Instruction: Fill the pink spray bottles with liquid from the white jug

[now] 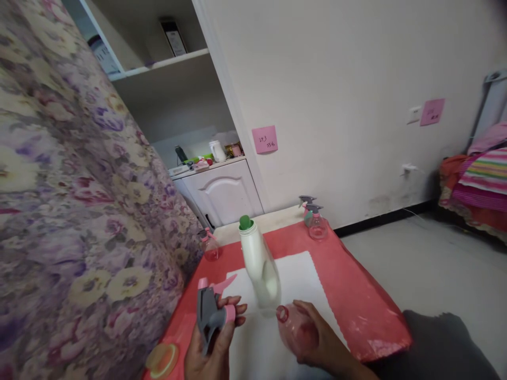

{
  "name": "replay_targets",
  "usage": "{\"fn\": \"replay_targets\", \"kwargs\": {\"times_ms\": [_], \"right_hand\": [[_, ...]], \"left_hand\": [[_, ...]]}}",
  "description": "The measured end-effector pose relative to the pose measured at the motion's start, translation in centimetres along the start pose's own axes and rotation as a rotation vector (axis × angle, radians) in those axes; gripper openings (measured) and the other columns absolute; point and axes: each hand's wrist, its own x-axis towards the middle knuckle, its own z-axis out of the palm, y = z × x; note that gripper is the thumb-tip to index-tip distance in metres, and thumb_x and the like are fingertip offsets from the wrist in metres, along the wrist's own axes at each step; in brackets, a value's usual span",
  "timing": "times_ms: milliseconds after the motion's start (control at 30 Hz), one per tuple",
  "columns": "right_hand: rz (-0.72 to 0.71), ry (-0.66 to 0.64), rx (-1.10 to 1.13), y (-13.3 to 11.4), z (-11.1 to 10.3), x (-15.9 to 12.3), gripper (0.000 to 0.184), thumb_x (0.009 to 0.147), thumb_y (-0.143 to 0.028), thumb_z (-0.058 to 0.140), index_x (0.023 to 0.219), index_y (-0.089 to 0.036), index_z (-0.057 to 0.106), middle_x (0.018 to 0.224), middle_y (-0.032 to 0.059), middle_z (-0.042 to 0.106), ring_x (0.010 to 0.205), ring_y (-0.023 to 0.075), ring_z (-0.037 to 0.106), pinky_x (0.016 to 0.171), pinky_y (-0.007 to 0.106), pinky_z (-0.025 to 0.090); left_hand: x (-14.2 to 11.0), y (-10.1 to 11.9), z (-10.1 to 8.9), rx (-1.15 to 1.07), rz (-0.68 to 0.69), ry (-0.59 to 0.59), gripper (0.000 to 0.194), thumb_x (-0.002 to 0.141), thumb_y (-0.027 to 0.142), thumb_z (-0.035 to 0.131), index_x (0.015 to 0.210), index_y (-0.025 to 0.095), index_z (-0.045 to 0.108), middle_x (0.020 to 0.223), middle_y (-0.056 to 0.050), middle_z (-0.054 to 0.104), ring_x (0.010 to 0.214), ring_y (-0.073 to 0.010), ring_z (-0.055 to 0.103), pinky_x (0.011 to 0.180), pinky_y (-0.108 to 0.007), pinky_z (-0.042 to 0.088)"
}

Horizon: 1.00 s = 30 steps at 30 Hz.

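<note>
My left hand (217, 338) is closed round a grey and pink spray nozzle (209, 314), held up over the near left of the table. In my right hand (317, 338) is a clear pink spray bottle body (295, 330), its open neck tilted toward the left. The nozzle and the bottle are apart. Between and beyond my hands a pale green jug (258, 258) with a green piece (245, 222) at its mouth stands upright on a white sheet (304, 269).
A pink spray bottle (210, 245) stands at the far left of the red-covered table (356, 279); two more, one pink (317, 227) and one greenish (307, 214), are at the far right. A round yellowish lid (164, 361) lies near left. A floral curtain (79, 211) hangs alongside.
</note>
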Motion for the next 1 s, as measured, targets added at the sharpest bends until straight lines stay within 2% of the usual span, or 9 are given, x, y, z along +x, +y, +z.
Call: {"fn": "replay_targets", "kwargs": {"times_ms": [100, 233, 367, 500, 700, 1000], "right_hand": [[-0.009, 0.001, -0.029, -0.4, 0.0, -0.1, 0.096, 0.044, -0.002, 0.074, 0.131, -0.027, 0.043, 0.141, 0.0081, 0.049, 0.134, 0.0312, 0.043, 0.116, 0.047, 0.029], [-0.046, 0.022, -0.053, -0.4, 0.1, -0.5, 0.095, 0.044, -0.003, 0.074, 0.131, -0.027, 0.044, 0.141, 0.0083, 0.051, 0.134, 0.0313, 0.044, 0.116, 0.047, 0.031], [-0.102, -0.017, -0.012, 0.3, 0.3, -0.9, 0.098, 0.044, -0.006, 0.078, 0.132, -0.03, 0.042, 0.141, 0.0084, 0.051, 0.132, 0.0322, 0.046, 0.112, 0.048, 0.036], [-0.145, -0.032, 0.029, 0.6, 0.3, -1.3, 0.099, 0.045, -0.015, 0.083, 0.133, -0.027, 0.04, 0.14, 0.0111, 0.05, 0.131, 0.0337, 0.047, 0.111, 0.048, 0.036], [-0.138, -0.061, 0.028, 0.5, 0.4, -1.9, 0.097, 0.046, -0.021, 0.085, 0.133, -0.027, 0.042, 0.139, 0.0093, 0.05, 0.13, 0.0326, 0.047, 0.111, 0.043, 0.036], [-0.143, -0.078, 0.05, 0.0, 0.8, -2.2, 0.093, 0.048, -0.019, 0.079, 0.131, -0.027, 0.04, 0.136, 0.0106, 0.05, 0.127, 0.0329, 0.05, 0.106, 0.043, 0.041]], "left_hand": [[-0.3, -1.6, 0.1, 0.073, 0.011, -0.065, 0.044, 0.064, 0.043, 0.083, 0.099, 0.02, 0.071, 0.098, -0.006, 0.077, 0.084, -0.0223, 0.073, 0.072, -0.026, 0.059], [-1.3, -3.4, 0.9, 0.165, -0.063, -0.184, 0.043, 0.063, 0.045, 0.082, 0.097, 0.019, 0.073, 0.097, -0.007, 0.078, 0.089, -0.026, 0.073, 0.079, -0.031, 0.058], [-2.4, -4.5, 2.0, 0.208, -0.056, -0.218, 0.041, 0.064, 0.047, 0.081, 0.095, 0.021, 0.074, 0.094, -0.005, 0.079, 0.089, -0.0249, 0.072, 0.083, -0.029, 0.055], [-3.0, -5.3, 2.4, 0.21, -0.061, -0.267, 0.038, 0.065, 0.047, 0.081, 0.092, 0.021, 0.074, 0.091, -0.005, 0.079, 0.088, -0.0265, 0.071, 0.083, -0.032, 0.054], [-3.0, -5.7, 2.2, 0.257, -0.065, -0.28, 0.04, 0.064, 0.049, 0.08, 0.091, 0.021, 0.075, 0.094, -0.008, 0.079, 0.093, -0.0301, 0.07, 0.086, -0.036, 0.053], [-2.5, -5.7, 1.4, 0.246, -0.118, -0.241, 0.047, 0.056, 0.05, 0.084, 0.091, 0.02, 0.074, 0.089, -0.007, 0.08, 0.086, -0.0286, 0.072, 0.081, -0.035, 0.055]]}}
